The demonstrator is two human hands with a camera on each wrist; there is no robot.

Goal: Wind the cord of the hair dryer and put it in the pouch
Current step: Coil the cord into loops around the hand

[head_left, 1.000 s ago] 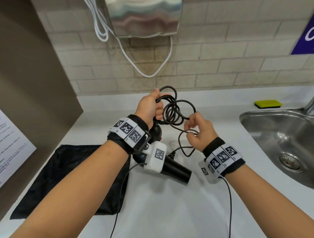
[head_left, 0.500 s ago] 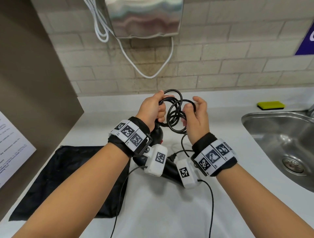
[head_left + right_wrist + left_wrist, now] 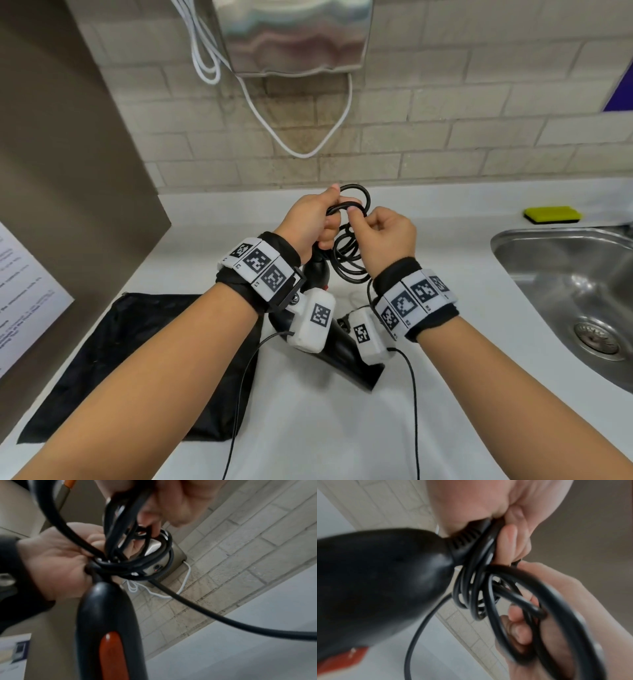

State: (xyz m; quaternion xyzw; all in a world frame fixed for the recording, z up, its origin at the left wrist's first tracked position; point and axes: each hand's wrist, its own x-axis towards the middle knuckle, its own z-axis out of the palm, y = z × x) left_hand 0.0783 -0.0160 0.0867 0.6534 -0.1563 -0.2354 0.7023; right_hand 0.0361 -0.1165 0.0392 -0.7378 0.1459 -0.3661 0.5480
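Hair dryer (image 3: pixel 346 356) mostly hidden in the head view behind both wrist bands and camera units; only the barrel end and a bit of the handle show. In the left wrist view its handle (image 3: pixel 382 582) fills the frame, blurred, cut off at left, red switch at the bottom corner. Right wrist view also shows the handle (image 3: pixel 109 622) with the red switch, lower part cut off.

Cord (image 3: pixel 347 253) is gathered in several black loops held up above the counter (image 3: pixel 308 455), between the two hands. Loop count can't be made out, strands overlap and blur. One loose strand (image 3: pixel 205 614) trails off the right edge of the right wrist view; plug not visible.

Left hand (image 3: pixel 310 221) fingers curled round the loops at the handle's cord end, grasping cord (image 3: pixel 481 555) against the palm. Right hand (image 3: pixel 387 236) fingers clenched, pinching a strand at the top of the coil; fingertips hidden in the head view.

Pouch (image 3: pixel 113 363) lies flat on the counter at left, black, partly covered by the left forearm; opening not visible, contents can't be told. Dryer is outside it, just beside its right edge.

Sink (image 3: pixel 565 291) at right, cut off by the frame, drain visible. Yellow sponge (image 3: pixel 552 214) sits behind it.
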